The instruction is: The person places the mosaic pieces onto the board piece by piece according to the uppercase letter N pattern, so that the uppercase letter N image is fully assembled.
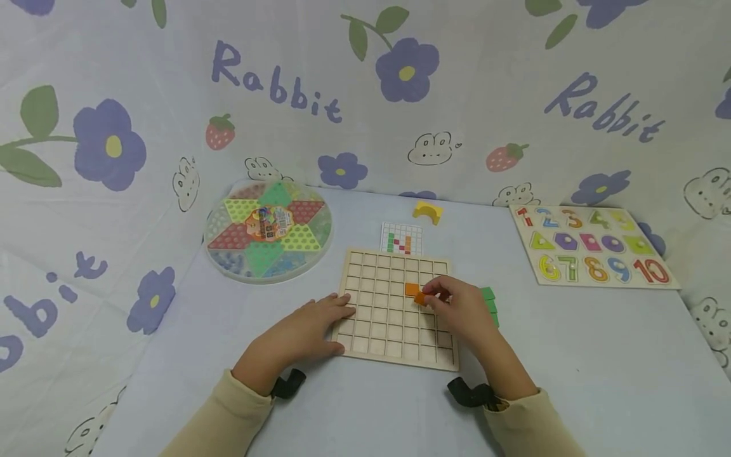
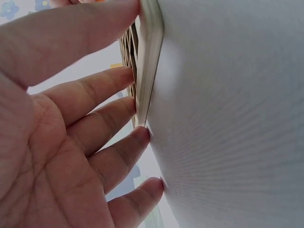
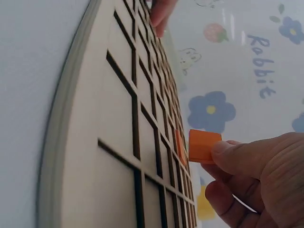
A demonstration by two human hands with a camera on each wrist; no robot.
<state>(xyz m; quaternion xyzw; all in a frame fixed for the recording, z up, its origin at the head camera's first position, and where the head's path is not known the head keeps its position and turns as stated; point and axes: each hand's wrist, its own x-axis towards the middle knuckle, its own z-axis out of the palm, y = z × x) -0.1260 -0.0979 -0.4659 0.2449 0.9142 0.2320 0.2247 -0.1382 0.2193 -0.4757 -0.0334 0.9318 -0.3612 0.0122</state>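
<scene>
A square wooden grid board lies flat on the table. My left hand rests at its left edge, fingers extended, with the thumb and some fingertips touching the rim in the left wrist view. My right hand pinches an orange square tile between thumb and fingers, tilted close over the board. One more orange tile sits in a cell just left of the held one. Behind the board lies a pattern card with green, pink and orange squares. Green tiles lie to the right, partly hidden by my right hand.
A round Chinese checkers board stands back left. At the right lies a wooden number and shape puzzle. A yellow arch block is behind the card. A printed cloth backdrop rises along the table's far side.
</scene>
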